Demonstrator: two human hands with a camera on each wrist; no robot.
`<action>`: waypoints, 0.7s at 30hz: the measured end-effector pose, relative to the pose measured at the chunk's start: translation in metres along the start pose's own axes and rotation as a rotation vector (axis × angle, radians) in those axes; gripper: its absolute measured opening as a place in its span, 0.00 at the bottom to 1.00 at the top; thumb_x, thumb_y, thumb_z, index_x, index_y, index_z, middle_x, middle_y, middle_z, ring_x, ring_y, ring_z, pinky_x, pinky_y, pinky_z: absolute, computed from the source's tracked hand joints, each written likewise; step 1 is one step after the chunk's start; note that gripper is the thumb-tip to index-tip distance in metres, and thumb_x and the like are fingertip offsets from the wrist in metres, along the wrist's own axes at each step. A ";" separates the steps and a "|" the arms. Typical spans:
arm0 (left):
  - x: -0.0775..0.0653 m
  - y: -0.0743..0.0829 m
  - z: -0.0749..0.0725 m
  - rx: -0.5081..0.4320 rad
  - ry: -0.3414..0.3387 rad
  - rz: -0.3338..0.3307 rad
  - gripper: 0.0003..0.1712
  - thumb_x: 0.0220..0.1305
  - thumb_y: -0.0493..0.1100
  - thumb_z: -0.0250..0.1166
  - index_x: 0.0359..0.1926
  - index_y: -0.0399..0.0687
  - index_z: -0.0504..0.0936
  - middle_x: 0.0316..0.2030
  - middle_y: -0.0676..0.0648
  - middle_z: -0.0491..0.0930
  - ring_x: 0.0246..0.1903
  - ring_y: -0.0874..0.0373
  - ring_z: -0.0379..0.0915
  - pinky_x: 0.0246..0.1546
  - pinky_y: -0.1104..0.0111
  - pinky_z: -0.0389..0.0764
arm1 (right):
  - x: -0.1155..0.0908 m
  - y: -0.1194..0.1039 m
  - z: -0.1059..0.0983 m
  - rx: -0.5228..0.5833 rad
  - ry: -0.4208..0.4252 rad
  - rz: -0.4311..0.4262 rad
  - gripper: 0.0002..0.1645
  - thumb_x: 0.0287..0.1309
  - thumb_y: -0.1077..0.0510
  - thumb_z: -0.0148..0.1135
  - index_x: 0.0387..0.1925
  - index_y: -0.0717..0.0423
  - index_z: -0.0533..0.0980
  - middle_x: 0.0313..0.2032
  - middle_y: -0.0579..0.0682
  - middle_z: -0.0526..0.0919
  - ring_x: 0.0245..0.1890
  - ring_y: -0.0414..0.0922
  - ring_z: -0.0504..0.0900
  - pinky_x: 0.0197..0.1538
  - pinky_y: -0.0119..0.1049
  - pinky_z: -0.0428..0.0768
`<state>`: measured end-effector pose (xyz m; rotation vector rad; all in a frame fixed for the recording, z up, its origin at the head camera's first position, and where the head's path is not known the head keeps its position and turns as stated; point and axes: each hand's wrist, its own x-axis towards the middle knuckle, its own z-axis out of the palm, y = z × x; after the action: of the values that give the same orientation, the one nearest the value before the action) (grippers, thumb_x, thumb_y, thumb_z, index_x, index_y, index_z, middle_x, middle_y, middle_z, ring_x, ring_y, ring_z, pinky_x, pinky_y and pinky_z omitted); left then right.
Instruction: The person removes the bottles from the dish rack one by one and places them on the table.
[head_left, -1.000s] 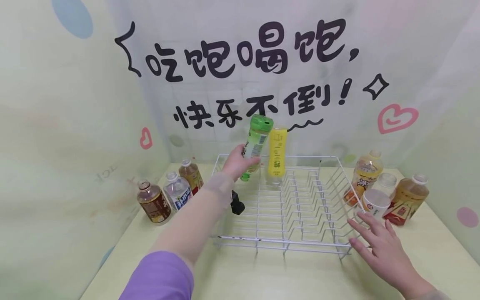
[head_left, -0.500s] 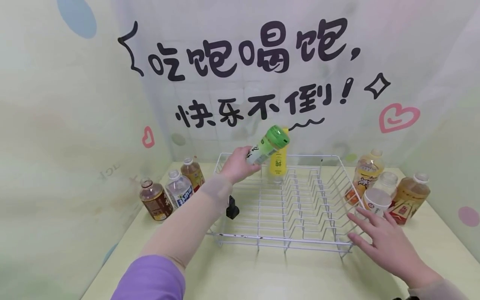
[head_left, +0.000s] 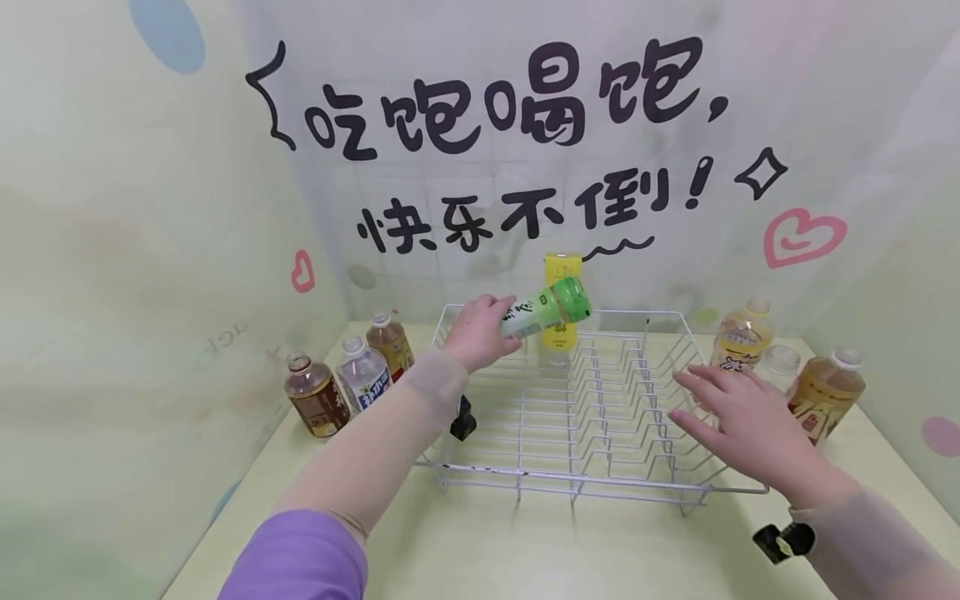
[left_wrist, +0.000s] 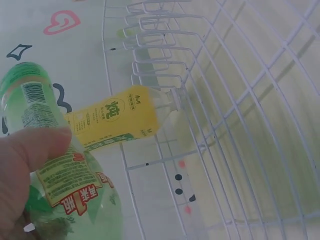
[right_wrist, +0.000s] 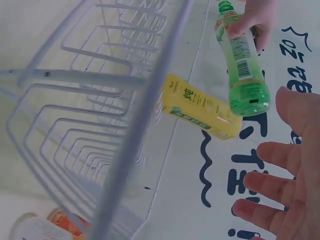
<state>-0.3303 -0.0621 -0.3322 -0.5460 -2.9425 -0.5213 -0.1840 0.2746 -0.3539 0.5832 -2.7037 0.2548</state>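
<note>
My left hand (head_left: 480, 335) grips a green-labelled drink bottle (head_left: 534, 312) above the back left part of a white wire dish rack (head_left: 570, 483). The bottle lies nearly level, its green base toward the right; the right wrist view shows its green cap end beside the hand. Behind it, a yellow-labelled bottle (left_wrist: 117, 117) stands upside down in the rack's back row, neck down among the wires. Over the rack's right side is my right hand (head_left: 757, 429), fingers spread and holding nothing; in the right wrist view its fingers (right_wrist: 272, 187) are apart from the green bottle.
Several capless drink bottles flank the rack: a brown-labelled one (head_left: 318, 400) and a clear one (head_left: 365, 375) on the left, an orange-labelled one (head_left: 742, 333) and a tan one (head_left: 828, 387) on the right. A printed wall sheet (head_left: 465, 275) rises close behind.
The green bottle has tipped from steep, base up, to nearly level, its base swinging right and down. My right hand has shifted up and left from the rack's right edge.
</note>
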 end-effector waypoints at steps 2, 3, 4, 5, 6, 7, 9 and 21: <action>-0.001 0.000 0.000 0.050 0.002 0.021 0.47 0.55 0.53 0.71 0.72 0.52 0.60 0.59 0.45 0.69 0.52 0.51 0.67 0.56 0.59 0.71 | 0.011 -0.006 -0.003 0.000 -0.009 0.010 0.35 0.60 0.40 0.61 0.62 0.57 0.71 0.58 0.60 0.74 0.57 0.63 0.70 0.58 0.63 0.65; -0.001 0.001 0.001 0.077 0.003 0.030 0.47 0.55 0.54 0.71 0.72 0.52 0.60 0.59 0.45 0.69 0.53 0.51 0.67 0.56 0.59 0.71 | 0.017 -0.009 -0.004 0.000 -0.011 0.009 0.36 0.61 0.40 0.61 0.63 0.57 0.71 0.58 0.60 0.74 0.57 0.63 0.70 0.58 0.63 0.66; -0.001 0.001 0.001 0.106 0.002 0.039 0.47 0.55 0.54 0.71 0.72 0.52 0.60 0.59 0.45 0.69 0.53 0.51 0.67 0.57 0.59 0.70 | 0.022 -0.012 -0.005 0.003 -0.012 0.006 0.36 0.61 0.41 0.61 0.64 0.58 0.69 0.59 0.61 0.73 0.57 0.63 0.70 0.58 0.63 0.66; -0.002 0.001 0.001 0.130 0.000 0.048 0.47 0.55 0.54 0.71 0.72 0.52 0.59 0.59 0.45 0.69 0.54 0.50 0.67 0.58 0.58 0.69 | 0.028 -0.015 -0.005 0.007 -0.014 0.004 0.37 0.61 0.41 0.61 0.64 0.58 0.69 0.59 0.61 0.72 0.58 0.63 0.70 0.59 0.63 0.65; -0.002 0.002 0.001 0.153 -0.003 0.055 0.47 0.56 0.54 0.71 0.73 0.52 0.59 0.59 0.45 0.70 0.54 0.50 0.67 0.60 0.57 0.68 | 0.033 -0.017 -0.006 0.010 -0.015 0.000 0.37 0.61 0.42 0.61 0.65 0.59 0.68 0.60 0.61 0.72 0.58 0.63 0.69 0.60 0.63 0.65; -0.003 0.002 0.001 0.174 -0.006 0.061 0.47 0.56 0.55 0.70 0.73 0.52 0.59 0.59 0.45 0.70 0.54 0.50 0.67 0.61 0.57 0.66 | 0.039 -0.020 -0.006 0.013 -0.016 -0.004 0.37 0.62 0.42 0.60 0.65 0.59 0.67 0.60 0.61 0.71 0.59 0.63 0.68 0.60 0.63 0.63; -0.004 0.004 0.001 0.208 -0.011 0.073 0.47 0.56 0.55 0.70 0.73 0.52 0.58 0.59 0.46 0.70 0.55 0.50 0.66 0.63 0.55 0.63 | 0.050 -0.025 -0.005 0.016 -0.018 -0.002 0.38 0.61 0.42 0.61 0.66 0.59 0.66 0.61 0.61 0.70 0.60 0.63 0.67 0.63 0.64 0.59; -0.009 0.013 -0.001 0.309 -0.036 0.153 0.45 0.59 0.54 0.67 0.73 0.51 0.58 0.61 0.46 0.69 0.62 0.47 0.63 0.68 0.49 0.55 | 0.113 -0.061 0.014 -0.023 -0.071 -0.016 0.45 0.58 0.40 0.63 0.70 0.55 0.60 0.71 0.62 0.56 0.69 0.64 0.54 0.68 0.63 0.49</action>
<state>-0.3169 -0.0538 -0.3284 -0.7361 -2.9003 -0.0385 -0.2587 0.1754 -0.3173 0.6178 -2.7652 0.2025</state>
